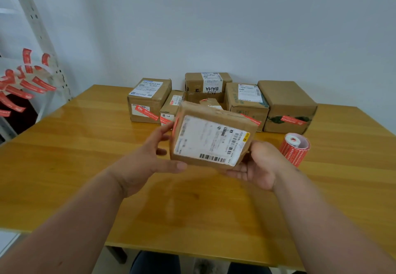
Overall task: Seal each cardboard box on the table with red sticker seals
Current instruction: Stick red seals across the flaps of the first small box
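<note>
Sealed boxes (246, 100) are lined along the table's (64, 166) far edge, a sticker roll (294, 148) nearby; a labelled box (211, 138) is held tilted above it, gripped between left hand (147, 162) and right hand (260, 164), fingers curled.

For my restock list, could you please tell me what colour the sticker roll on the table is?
Red with a white core, seen in the head view: sticker roll.
</note>
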The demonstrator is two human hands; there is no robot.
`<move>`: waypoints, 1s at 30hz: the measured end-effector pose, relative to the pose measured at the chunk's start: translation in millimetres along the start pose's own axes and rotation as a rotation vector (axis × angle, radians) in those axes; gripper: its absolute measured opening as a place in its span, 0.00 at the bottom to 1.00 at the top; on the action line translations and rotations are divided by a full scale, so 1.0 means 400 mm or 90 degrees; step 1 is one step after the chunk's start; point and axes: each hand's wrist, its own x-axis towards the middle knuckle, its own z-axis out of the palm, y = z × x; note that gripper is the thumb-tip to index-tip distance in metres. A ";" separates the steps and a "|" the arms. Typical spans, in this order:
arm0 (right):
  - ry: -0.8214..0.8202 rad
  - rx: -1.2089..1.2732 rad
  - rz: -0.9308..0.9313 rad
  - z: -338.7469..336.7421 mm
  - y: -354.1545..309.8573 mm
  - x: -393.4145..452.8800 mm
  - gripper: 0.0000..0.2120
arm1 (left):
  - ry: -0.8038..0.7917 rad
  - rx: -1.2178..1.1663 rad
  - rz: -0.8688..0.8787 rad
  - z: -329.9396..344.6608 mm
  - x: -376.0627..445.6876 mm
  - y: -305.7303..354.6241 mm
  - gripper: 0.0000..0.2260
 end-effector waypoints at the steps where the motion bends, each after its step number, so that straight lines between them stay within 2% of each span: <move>1: 0.000 0.008 0.018 0.002 0.009 0.000 0.18 | 0.027 -0.013 0.017 0.002 0.003 0.005 0.45; 5: 0.072 0.061 0.019 0.000 0.027 0.012 0.15 | 0.078 0.001 0.091 0.015 0.002 0.025 0.38; 8: 0.148 0.104 -0.009 -0.012 0.009 0.020 0.13 | 0.156 0.100 0.121 0.017 -0.002 0.040 0.40; 10: 0.208 0.047 -0.079 -0.011 -0.005 0.020 0.11 | 0.189 0.170 0.147 0.019 -0.003 0.048 0.44; 12: 0.240 -0.044 -0.199 0.001 -0.018 0.010 0.07 | 0.194 0.244 0.176 0.028 -0.004 0.054 0.45; 15: 0.193 -0.159 -0.383 0.026 -0.035 -0.023 0.03 | 0.176 0.290 0.192 0.045 -0.001 0.060 0.45; 17: 0.098 -0.213 -0.439 0.033 -0.045 -0.038 0.08 | 0.165 0.259 0.184 0.050 0.001 0.060 0.44; 19: 0.017 -0.268 -0.432 0.034 -0.054 -0.046 0.13 | 0.158 0.216 0.170 0.051 0.002 0.059 0.43; 21: -0.009 -0.327 -0.417 0.035 -0.060 -0.052 0.16 | 0.154 0.196 0.157 0.051 0.000 0.059 0.43; 27: 0.020 -0.456 -0.424 0.039 -0.085 -0.065 0.08 | 0.142 0.217 0.160 0.046 0.000 0.063 0.43; 30: 0.026 -0.483 -0.419 0.035 -0.098 -0.068 0.07 | 0.135 0.234 0.166 0.046 -0.001 0.068 0.44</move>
